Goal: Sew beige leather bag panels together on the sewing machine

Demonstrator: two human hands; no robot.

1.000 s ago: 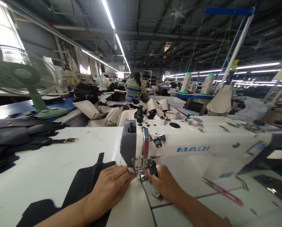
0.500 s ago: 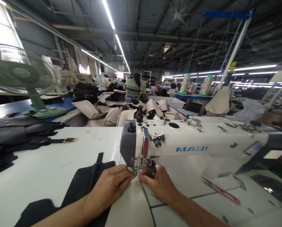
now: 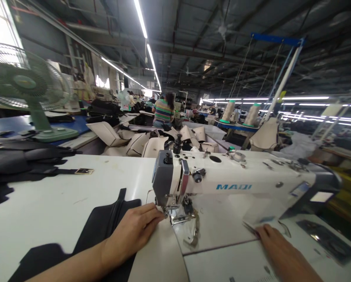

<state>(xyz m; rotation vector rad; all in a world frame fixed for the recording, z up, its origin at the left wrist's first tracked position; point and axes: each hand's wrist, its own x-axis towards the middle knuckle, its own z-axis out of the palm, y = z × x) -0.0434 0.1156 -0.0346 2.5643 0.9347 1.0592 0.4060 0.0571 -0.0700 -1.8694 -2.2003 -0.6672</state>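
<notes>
My left hand (image 3: 136,227) is closed at the edge of a cream leather-like panel (image 3: 160,250), its fingertips pinched together just left of the presser foot area of a white sewing machine (image 3: 234,188). Off to the right, my right hand (image 3: 277,244) has its fingers closed on a pair of thread snips (image 3: 251,229) on the machine bed; only the metal blades show, the pink handle being covered by the hand. Beneath my left forearm lies a black panel (image 3: 97,223) with a raised strip. A metal guide (image 3: 191,233) stands beside the needle area.
Black straps (image 3: 25,160) with a buckle are heaped at the left. A green fan (image 3: 37,90) stands behind them. Cream pieces (image 3: 134,144) are piled beyond the machine. Thread cones (image 3: 227,111) stand at the back right. A person in a striped top (image 3: 163,111) is farther off.
My right hand has left the needle area and moved right onto the snips. My left hand stays by the needle on the cream panel. The view has shifted slightly.
</notes>
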